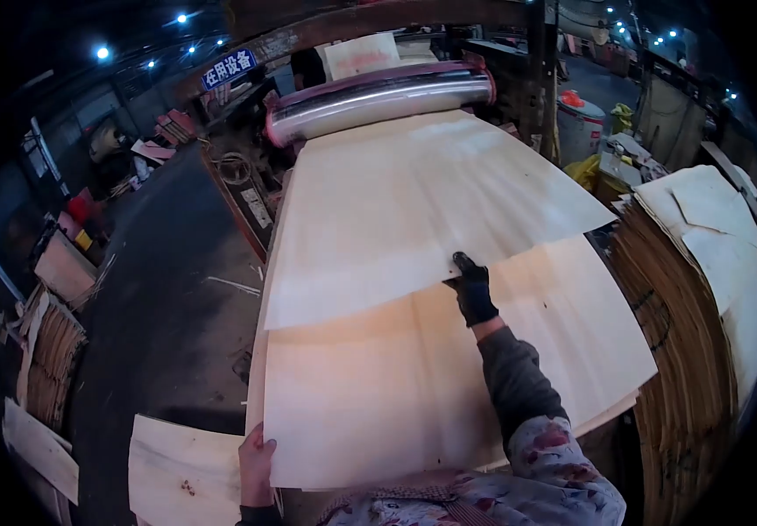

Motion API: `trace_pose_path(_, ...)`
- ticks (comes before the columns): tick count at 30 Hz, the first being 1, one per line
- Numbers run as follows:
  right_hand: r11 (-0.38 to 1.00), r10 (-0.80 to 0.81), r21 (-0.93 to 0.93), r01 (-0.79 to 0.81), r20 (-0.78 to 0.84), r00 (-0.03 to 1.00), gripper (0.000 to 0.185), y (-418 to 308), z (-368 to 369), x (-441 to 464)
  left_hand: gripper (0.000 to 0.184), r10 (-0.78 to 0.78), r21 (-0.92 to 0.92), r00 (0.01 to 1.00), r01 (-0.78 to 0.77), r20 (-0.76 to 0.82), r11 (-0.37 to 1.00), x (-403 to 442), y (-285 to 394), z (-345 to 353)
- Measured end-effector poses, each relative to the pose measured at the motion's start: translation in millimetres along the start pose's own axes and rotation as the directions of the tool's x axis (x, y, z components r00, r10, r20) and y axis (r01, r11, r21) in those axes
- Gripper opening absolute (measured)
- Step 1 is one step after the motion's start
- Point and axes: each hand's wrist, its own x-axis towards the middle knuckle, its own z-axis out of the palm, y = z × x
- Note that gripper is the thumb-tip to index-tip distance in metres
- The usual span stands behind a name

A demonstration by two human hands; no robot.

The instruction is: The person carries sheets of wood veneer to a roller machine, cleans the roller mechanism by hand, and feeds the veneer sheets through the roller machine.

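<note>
A pale veneer sheet (378, 193) reaches from under a shiny metal roller (387, 98) toward me. My right hand (472, 289), in a black glove, pinches its near edge, thumb on top. Below that edge lies another veneer sheet (370, 386), on top of more sheets whose edges show at the right. At the near left corner of this lower sheet, my bare left hand (257, 465) is closed on its left edge, with the fingers partly hidden.
A tall veneer stack (676, 324) stands close on the right. Another sheet (181, 465) lies low at the left, beside the dark floor (155, 307). A blue sign (229, 68) hangs by the roller frame. A drum (578, 123) stands behind at the right.
</note>
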Motion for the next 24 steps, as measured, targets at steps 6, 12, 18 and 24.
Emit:
trace_pose_path(6,0.725,0.595,0.354,-0.591,0.11,0.796,0.05,4.5,20.8,88.9,0.048,-0.151,0.003,0.987,0.151,0.052,0.988,-5.2,28.1,2.6)
trace_pose_path(12,0.617,0.469,0.204,-0.76,0.68,0.564,0.053,-7.5,-1.7,-12.3,0.063,-0.199,-0.153,0.935,0.251,0.293,0.956,-12.7,51.0,-7.3)
trace_pose_path(18,0.609,0.519,0.138,-0.781,0.675,0.524,0.05,-108.6,-32.6,-213.3,0.071,-0.021,-0.188,0.95,0.083,0.311,0.979,-27.1,59.3,-14.9)
trace_pose_path(24,0.127,0.817,0.257,-0.958,0.521,0.248,0.054,-165.7,-114.9,-351.8,0.071,0.141,-0.376,0.941,-0.015,0.308,0.927,-37.8,106.6,-12.3)
